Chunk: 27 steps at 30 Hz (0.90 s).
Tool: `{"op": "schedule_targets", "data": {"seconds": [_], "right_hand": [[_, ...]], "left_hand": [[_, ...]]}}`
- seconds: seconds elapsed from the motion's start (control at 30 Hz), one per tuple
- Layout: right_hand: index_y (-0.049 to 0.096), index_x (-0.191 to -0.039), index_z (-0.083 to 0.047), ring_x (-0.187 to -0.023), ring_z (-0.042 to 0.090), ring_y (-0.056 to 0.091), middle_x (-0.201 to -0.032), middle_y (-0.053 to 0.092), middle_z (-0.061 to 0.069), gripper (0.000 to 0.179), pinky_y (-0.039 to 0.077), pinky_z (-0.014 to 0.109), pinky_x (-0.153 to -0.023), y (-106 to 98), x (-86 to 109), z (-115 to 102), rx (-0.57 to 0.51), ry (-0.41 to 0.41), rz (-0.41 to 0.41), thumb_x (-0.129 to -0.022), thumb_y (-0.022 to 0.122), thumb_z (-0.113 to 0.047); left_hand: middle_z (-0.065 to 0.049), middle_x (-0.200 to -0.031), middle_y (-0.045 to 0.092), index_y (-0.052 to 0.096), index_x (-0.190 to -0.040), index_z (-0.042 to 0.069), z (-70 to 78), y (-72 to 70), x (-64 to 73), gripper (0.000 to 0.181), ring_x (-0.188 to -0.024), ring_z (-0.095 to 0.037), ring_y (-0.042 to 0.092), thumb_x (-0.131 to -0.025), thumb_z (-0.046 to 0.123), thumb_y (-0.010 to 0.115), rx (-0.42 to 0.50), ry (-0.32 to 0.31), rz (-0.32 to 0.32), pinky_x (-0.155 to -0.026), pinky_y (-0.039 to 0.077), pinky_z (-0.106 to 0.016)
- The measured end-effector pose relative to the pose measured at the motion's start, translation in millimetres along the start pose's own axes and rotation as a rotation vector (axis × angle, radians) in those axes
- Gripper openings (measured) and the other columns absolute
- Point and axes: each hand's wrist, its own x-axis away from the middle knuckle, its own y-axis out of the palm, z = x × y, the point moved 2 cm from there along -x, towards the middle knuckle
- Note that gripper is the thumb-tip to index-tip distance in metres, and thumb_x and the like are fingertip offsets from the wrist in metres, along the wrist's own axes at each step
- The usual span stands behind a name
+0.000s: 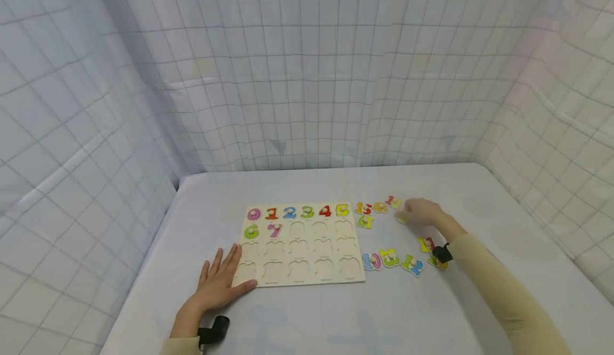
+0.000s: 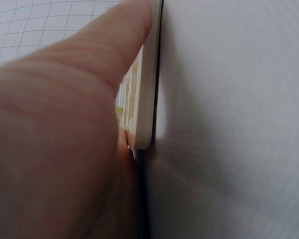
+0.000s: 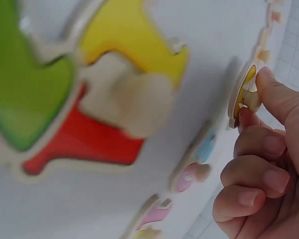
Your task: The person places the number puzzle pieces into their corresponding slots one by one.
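A wooden number puzzle board lies on the table, with pieces 0 to 7 seated in its top two rows. My left hand rests flat at the board's lower left corner, fingers spread; in the left wrist view its thumb lies along the board's edge. Right of the board, my right hand pinches the knob of a yellow number puzzle piece between thumb and index finger. The piece is seen edge-on, so its numeral cannot be read. Its other fingers are curled.
Loose pieces lie right of the board: a 15, an orange piece and a yellow-green one higher up; a 10, a 13 and a 12 lower down. A red-and-yellow 11 lies by the right wrist.
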Motion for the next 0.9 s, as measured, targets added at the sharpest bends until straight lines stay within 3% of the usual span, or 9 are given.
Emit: {"op": "schedule_targets", "data": {"seconds": [0.17, 0.37, 0.67, 0.9], "right_hand": [[0.052, -0.079, -0.011, -0.062, 0.017, 0.044, -0.068, 0.047, 0.002, 0.035, 0.034, 0.03, -0.054, -5, -2.3, -21, -0.002, -0.028, 0.039, -0.095, 0.054, -0.042], [0.049, -0.074, -0.012, -0.06, 0.015, 0.041, -0.064, 0.045, 0.0, 0.036, 0.032, 0.028, -0.053, -2, -11.7, -64, 0.005, -0.087, 0.057, -0.094, 0.057, -0.041], [0.051, -0.072, -0.014, -0.052, 0.011, 0.042, -0.06, 0.047, -0.004, 0.036, 0.031, 0.026, -0.048, 27, -36.8, -136, -0.041, -0.237, 0.038, -0.093, 0.059, -0.043], [0.051, -0.07, -0.015, -0.052, 0.009, 0.04, -0.06, 0.044, -0.006, 0.038, 0.029, 0.024, -0.047, 49, -51.1, -190, -0.027, -0.326, 0.045, -0.091, 0.06, -0.046]], "left_hand": [[-0.017, -0.156, 0.011, 0.014, -0.151, 0.001, -1.7, 2.7, 0.0, 0.101, -0.14, -0.04, -0.008, -0.084, 0.062, 0.058, -0.005, 0.004, 0.015, -0.104, -0.015, -0.059], [-0.016, -0.157, 0.009, 0.012, -0.152, 0.002, -1.2, 3.2, -0.1, 0.103, -0.141, -0.039, -0.008, -0.083, 0.064, 0.057, -0.014, -0.016, -0.003, -0.105, -0.014, -0.057], [-0.016, -0.157, 0.011, 0.013, -0.152, 0.002, -11.1, 10.0, -2.1, 0.105, -0.141, -0.038, -0.007, -0.081, 0.068, 0.055, -0.024, -0.002, 0.024, -0.105, -0.015, -0.057], [-0.014, -0.157, 0.01, 0.014, -0.152, 0.003, -10.9, 10.7, -3.3, 0.105, -0.141, -0.037, -0.008, -0.081, 0.07, 0.054, -0.028, -0.013, 0.017, -0.105, -0.014, -0.056]]}}
